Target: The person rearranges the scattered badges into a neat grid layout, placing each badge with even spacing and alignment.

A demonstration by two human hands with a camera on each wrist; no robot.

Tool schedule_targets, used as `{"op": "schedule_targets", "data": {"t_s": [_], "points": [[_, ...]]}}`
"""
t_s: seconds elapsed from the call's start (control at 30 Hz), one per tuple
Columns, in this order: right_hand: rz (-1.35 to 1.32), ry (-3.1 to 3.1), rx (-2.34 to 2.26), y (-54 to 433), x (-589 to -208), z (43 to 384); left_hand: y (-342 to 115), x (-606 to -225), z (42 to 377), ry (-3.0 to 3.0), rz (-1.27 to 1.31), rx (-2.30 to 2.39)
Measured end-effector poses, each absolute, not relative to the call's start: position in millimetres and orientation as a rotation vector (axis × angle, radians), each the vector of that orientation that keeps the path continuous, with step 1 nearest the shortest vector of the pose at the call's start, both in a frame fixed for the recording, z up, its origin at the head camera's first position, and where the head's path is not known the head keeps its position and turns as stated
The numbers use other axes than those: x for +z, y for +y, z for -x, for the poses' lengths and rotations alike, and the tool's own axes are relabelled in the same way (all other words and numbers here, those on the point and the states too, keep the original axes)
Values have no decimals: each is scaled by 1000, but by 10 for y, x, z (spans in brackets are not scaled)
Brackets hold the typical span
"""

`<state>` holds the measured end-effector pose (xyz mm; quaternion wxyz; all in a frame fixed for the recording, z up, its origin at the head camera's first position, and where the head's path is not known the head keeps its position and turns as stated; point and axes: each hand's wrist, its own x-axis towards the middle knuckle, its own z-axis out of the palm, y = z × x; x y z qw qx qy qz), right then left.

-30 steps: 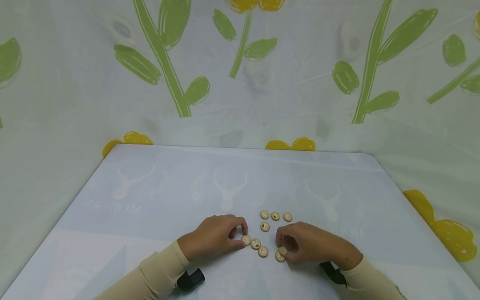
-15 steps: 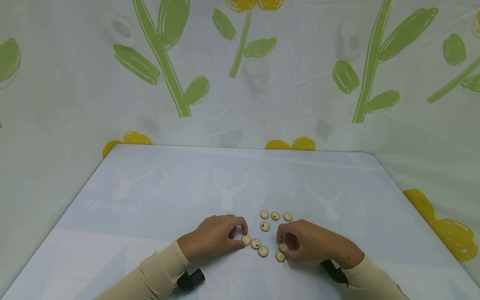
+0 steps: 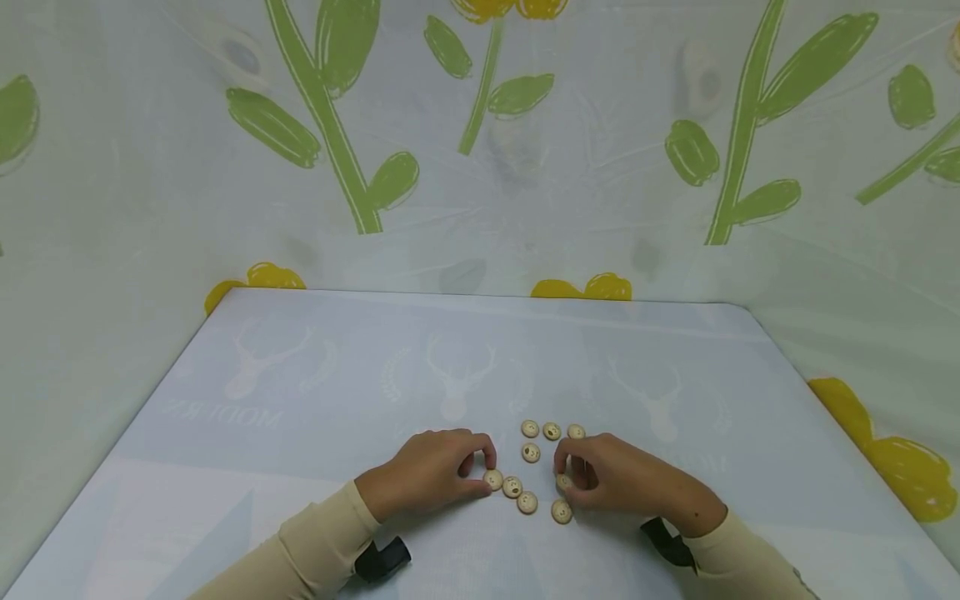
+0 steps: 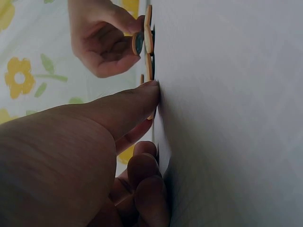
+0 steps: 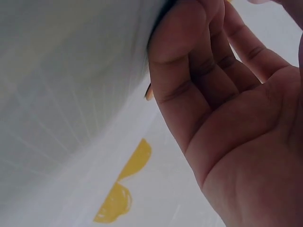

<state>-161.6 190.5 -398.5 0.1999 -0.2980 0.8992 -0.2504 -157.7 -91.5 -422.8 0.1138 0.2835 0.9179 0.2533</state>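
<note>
Several small round wooden discs with dark printed marks lie on the table. My left hand (image 3: 431, 473) pinches the leftmost disc (image 3: 492, 479) between thumb and index finger, flat on the table. Beside it, a second disc (image 3: 512, 487) and a third disc (image 3: 527, 502) form a slanting row. My right hand (image 3: 626, 477) pinches another disc (image 3: 563, 482) by its edge; in the left wrist view this disc (image 4: 137, 43) is tilted and shows a dark underside. A single disc (image 3: 561, 511) lies just in front of the right hand. The right wrist view hides the pinched disc behind the fingers.
Behind the hands, a row holds a left disc (image 3: 530, 428), a middle disc (image 3: 552, 431) and a right disc (image 3: 576, 431), with one disc (image 3: 531, 452) below its left end. The pale table (image 3: 337, 375) meets a flower-printed curtain (image 3: 585, 167) at its back edge.
My right hand has lifted its disc slightly away from the disc in front, which it overlapped before, moving it toward the back. The left hand stays in place.
</note>
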Motion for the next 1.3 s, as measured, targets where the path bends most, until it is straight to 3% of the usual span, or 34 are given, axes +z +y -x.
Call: {"op": "schedule_targets", "data": {"t_s": [1.3], "points": [[719, 2650, -611, 1799, -4013, 1698, -919, -4212, 1577, 2680, -829, 750]]}}
